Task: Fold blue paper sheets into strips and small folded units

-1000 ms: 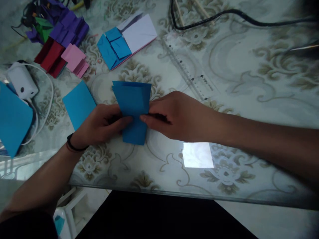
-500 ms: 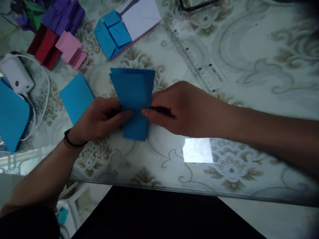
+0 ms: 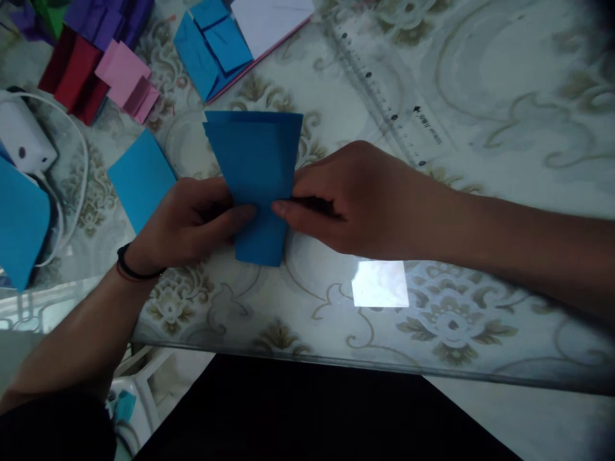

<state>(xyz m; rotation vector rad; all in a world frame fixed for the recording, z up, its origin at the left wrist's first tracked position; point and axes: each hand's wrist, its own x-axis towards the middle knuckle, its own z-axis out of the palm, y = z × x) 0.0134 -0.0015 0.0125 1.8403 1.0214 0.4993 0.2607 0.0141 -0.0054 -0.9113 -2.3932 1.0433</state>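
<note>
A folded sheet of blue paper (image 3: 257, 153) is held up between my hands, its layers parted at the far end. My left hand (image 3: 192, 224) pinches its left edge, thumb on the near face and fingers behind. On the opposite edge, my right hand (image 3: 336, 198) grips the same paper between thumb and fingers; the fingertips behind it are hidden. A flat blue paper piece (image 3: 142, 179) lies on the table just beyond my left hand.
Folded paper pieces in purple (image 3: 106, 22), red (image 3: 72, 77), pink (image 3: 125, 80) and blue (image 3: 214, 48) lie at the back left. A clear ruler (image 3: 379, 89) lies beyond my right hand. At far left are a white device with a cable (image 3: 26, 134) and a blue sheet (image 3: 19, 218).
The view has shifted slightly, so the back items sit higher and further left. The folded paper looks slightly larger and its top edge is higher; both hands keep their grip.
</note>
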